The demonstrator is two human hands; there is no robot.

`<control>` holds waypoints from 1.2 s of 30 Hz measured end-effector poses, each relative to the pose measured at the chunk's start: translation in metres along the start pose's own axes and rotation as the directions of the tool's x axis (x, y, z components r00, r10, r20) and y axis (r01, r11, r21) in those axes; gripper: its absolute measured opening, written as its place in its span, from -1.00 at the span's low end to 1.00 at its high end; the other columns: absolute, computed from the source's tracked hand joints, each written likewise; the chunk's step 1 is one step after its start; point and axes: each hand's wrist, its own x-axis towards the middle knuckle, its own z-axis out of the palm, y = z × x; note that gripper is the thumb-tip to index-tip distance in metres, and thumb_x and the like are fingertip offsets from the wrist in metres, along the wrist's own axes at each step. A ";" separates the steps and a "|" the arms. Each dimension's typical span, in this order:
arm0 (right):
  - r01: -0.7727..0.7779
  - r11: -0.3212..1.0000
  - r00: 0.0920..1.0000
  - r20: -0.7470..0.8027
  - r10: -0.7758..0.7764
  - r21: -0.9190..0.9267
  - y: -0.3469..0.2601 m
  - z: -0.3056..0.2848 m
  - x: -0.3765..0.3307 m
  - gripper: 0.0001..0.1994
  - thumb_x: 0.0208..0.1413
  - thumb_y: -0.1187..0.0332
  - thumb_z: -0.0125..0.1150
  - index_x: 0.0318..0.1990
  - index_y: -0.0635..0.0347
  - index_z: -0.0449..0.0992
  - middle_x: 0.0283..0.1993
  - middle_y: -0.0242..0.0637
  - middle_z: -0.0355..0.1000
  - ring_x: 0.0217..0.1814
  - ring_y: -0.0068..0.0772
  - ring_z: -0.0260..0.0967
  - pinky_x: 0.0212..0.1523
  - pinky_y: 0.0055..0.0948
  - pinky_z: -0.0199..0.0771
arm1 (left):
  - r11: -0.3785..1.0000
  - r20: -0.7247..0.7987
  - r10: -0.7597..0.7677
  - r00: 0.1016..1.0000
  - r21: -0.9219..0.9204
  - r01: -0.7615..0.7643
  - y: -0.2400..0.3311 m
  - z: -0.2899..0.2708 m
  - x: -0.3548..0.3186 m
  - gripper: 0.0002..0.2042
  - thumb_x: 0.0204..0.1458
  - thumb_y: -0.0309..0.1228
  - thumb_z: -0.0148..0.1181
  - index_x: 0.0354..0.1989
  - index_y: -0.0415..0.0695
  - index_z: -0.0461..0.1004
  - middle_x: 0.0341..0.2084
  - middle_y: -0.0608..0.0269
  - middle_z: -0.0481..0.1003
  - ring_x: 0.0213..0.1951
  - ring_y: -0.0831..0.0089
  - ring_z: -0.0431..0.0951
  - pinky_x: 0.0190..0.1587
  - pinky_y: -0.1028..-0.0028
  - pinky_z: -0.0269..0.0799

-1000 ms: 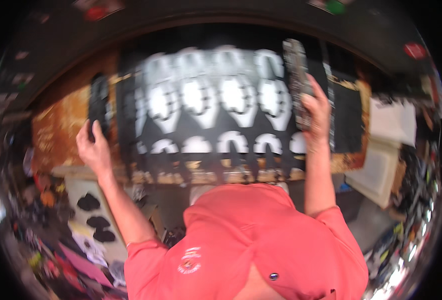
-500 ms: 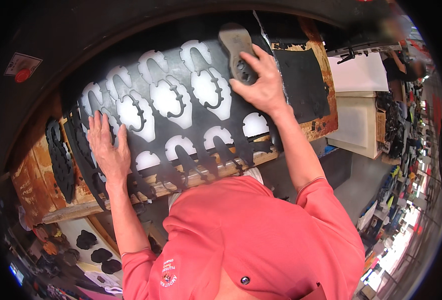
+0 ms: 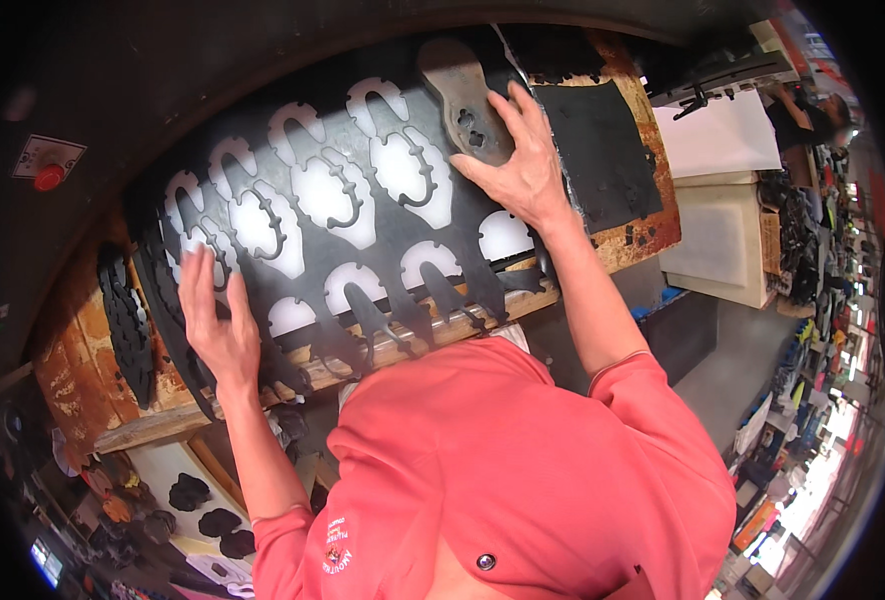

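Observation:
My right hand (image 3: pixel 519 165) grips a grey sole-shaped cutting die (image 3: pixel 450 90) near its lower end, thumb on one side and fingers on the other. Round and clover-like holes show in the die. It is at the upper right part of a black sheet (image 3: pixel 293 240), which has rows of shoe-shaped and arched cutouts showing white beneath. Over the sheet's left part is my left hand (image 3: pixel 221 325), open, its fingers stretched out near a cutout. Whether those fingertips touch the sheet I cannot tell.
A worn wooden table (image 3: pixel 73 365) carries the sheet. Black cut scraps (image 3: pixel 126 325) lie left, another dark sheet (image 3: pixel 603 155) right. A dark machine body with a red button (image 3: pixel 50 177) arches over the far side. A pale cabinet (image 3: pixel 713 240) stands right; another person (image 3: pixel 808 115) is beyond.
The die has turned slightly, its far end swinging left, still in my right hand. My left hand has drawn back a little toward me. The whole view has shifted slightly.

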 end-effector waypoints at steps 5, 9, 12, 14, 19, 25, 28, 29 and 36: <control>0.052 0.997 0.994 -0.099 -0.046 0.053 -0.001 0.007 -0.008 -0.31 -0.21 0.20 0.66 0.16 0.29 0.63 0.36 0.07 0.41 0.39 0.12 0.37 0.37 -0.05 0.45 | 0.906 0.171 -0.059 0.984 -0.405 0.124 0.067 -0.012 -0.055 -0.95 0.16 -0.66 0.30 -0.30 -0.23 0.61 -0.35 0.15 0.65 -0.30 0.33 0.65 -0.18 0.38 0.57; 0.058 0.998 0.991 -0.125 -0.053 0.038 0.001 0.010 -0.009 -0.32 -0.21 0.20 0.68 0.14 0.29 0.64 0.33 0.04 0.46 0.35 0.10 0.43 0.35 -0.07 0.48 | 0.962 0.138 0.105 0.985 -0.265 -0.065 0.082 0.020 -0.077 -0.80 0.01 -0.66 0.44 -0.25 -0.16 0.55 -0.37 0.15 0.59 -0.33 0.10 0.53 -0.23 0.23 0.46; 0.063 0.998 0.991 -0.118 -0.060 0.024 0.000 0.008 -0.008 -0.31 -0.17 0.22 0.70 0.18 0.27 0.62 0.34 -0.01 0.48 0.35 0.05 0.46 0.38 -0.11 0.46 | 0.962 0.079 0.135 0.988 -0.248 -0.112 0.079 0.027 -0.079 -0.80 0.03 -0.65 0.44 -0.25 -0.17 0.53 -0.38 0.15 0.58 -0.34 0.09 0.52 -0.26 0.20 0.44; 0.055 0.998 0.993 -0.107 -0.052 0.030 -0.001 0.004 -0.009 -0.32 -0.12 0.19 0.69 0.19 0.28 0.61 0.35 -0.01 0.47 0.36 0.02 0.47 0.38 -0.13 0.46 | 0.968 0.065 0.144 0.987 -0.218 -0.127 0.077 0.027 -0.077 -0.80 0.04 -0.65 0.43 -0.26 -0.17 0.52 -0.38 0.14 0.57 -0.34 0.09 0.52 -0.26 0.20 0.44; 0.080 0.978 0.951 -0.309 -0.016 0.193 -0.004 -0.024 -0.011 -0.67 0.24 0.38 0.47 0.10 0.29 0.62 0.09 -0.22 0.60 0.07 -0.42 0.56 0.07 -0.43 0.58 | 0.978 -0.030 0.124 0.992 -0.163 -0.127 0.078 0.029 -0.079 -0.81 0.07 -0.65 0.41 -0.25 -0.19 0.49 -0.39 0.12 0.55 -0.34 0.06 0.53 -0.24 0.16 0.45; 0.260 0.897 0.898 -0.432 -0.088 0.358 -0.035 -0.053 0.006 -0.88 0.27 0.43 0.39 -0.26 0.30 0.64 -0.39 -0.30 0.54 -0.41 -0.51 0.46 -0.32 -0.47 0.47 | 0.986 -0.084 0.077 0.993 -0.143 -0.089 0.074 0.033 -0.082 -0.89 0.17 -0.56 0.36 -0.30 -0.21 0.51 -0.41 0.10 0.54 -0.40 0.07 0.57 -0.33 0.17 0.49; 0.426 0.851 0.865 -0.413 -0.284 0.308 -0.054 -0.055 0.025 -0.89 0.32 0.44 0.36 -0.22 0.31 0.61 -0.37 -0.32 0.51 -0.38 -0.48 0.43 -0.31 -0.48 0.44 | 0.989 -0.092 0.065 0.994 -0.126 -0.076 0.074 0.032 -0.084 -0.91 0.19 -0.53 0.35 -0.29 -0.23 0.54 -0.40 0.08 0.56 -0.40 0.07 0.60 -0.33 0.17 0.50; 0.458 0.859 0.857 -0.370 -0.359 0.228 -0.058 -0.054 0.028 -0.91 0.30 0.45 0.36 -0.22 0.29 0.61 -0.36 -0.25 0.52 -0.39 -0.37 0.46 -0.31 -0.43 0.46 | 0.990 -0.104 0.082 0.991 -0.105 -0.093 0.074 0.032 -0.084 -0.91 0.20 -0.53 0.35 -0.29 -0.23 0.53 -0.40 0.07 0.57 -0.40 0.09 0.61 -0.33 0.19 0.52; 0.064 0.949 0.981 -0.193 -0.004 0.309 -0.033 -0.045 -0.084 -0.91 0.25 0.49 0.34 -0.29 0.32 0.63 -0.41 -0.20 0.57 -0.46 -0.47 0.47 -0.38 -0.41 0.46 | 0.986 -0.114 -0.006 0.993 -0.163 -0.013 0.074 0.034 -0.088 -0.85 0.22 -0.49 0.37 -0.35 -0.26 0.53 -0.43 0.10 0.56 -0.44 0.24 0.59 -0.32 0.31 0.52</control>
